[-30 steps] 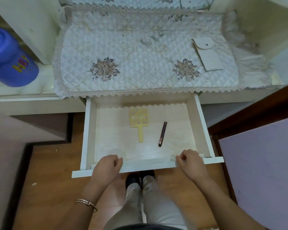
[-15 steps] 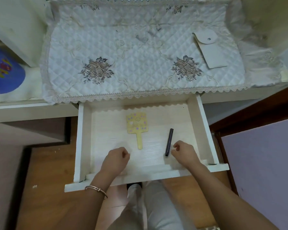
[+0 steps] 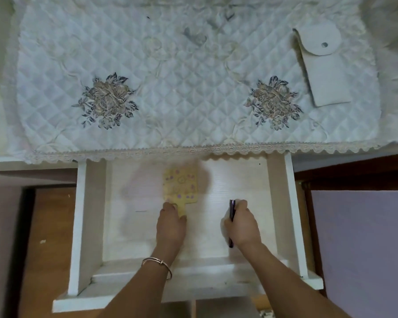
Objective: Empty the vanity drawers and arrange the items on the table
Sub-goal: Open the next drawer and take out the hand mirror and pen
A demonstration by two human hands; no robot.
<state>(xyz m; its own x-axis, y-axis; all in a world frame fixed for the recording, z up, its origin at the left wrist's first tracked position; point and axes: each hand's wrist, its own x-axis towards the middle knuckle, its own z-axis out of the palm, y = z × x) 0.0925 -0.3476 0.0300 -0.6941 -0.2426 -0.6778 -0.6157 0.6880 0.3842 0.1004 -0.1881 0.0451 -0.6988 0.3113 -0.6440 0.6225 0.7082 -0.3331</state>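
The white vanity drawer (image 3: pixel 280 203) stands pulled out below the table edge. Inside it lies a small yellow paddle-shaped mirror (image 3: pixel 180 184) with purple dots. My left hand (image 3: pixel 171 226) has its fingers closed on the mirror's handle. A dark slim pen-like cosmetic stick (image 3: pixel 232 208) lies to the right in the drawer, and my right hand (image 3: pixel 242 226) is closed around its middle, both ends sticking out. Both items look blurred.
The vanity table carries a quilted white cloth (image 3: pixel 182 88) with two embroidered flowers and a lace edge. A white snap-flap pouch (image 3: pixel 324 72) lies on the cloth at the right. Wooden floor shows at the left, a purple surface (image 3: pixel 363 249) at the right.
My hands left the drawer's front edge and reached inside. The left one closed on the mirror handle, the right one on the dark stick. The view moved closer to the table.
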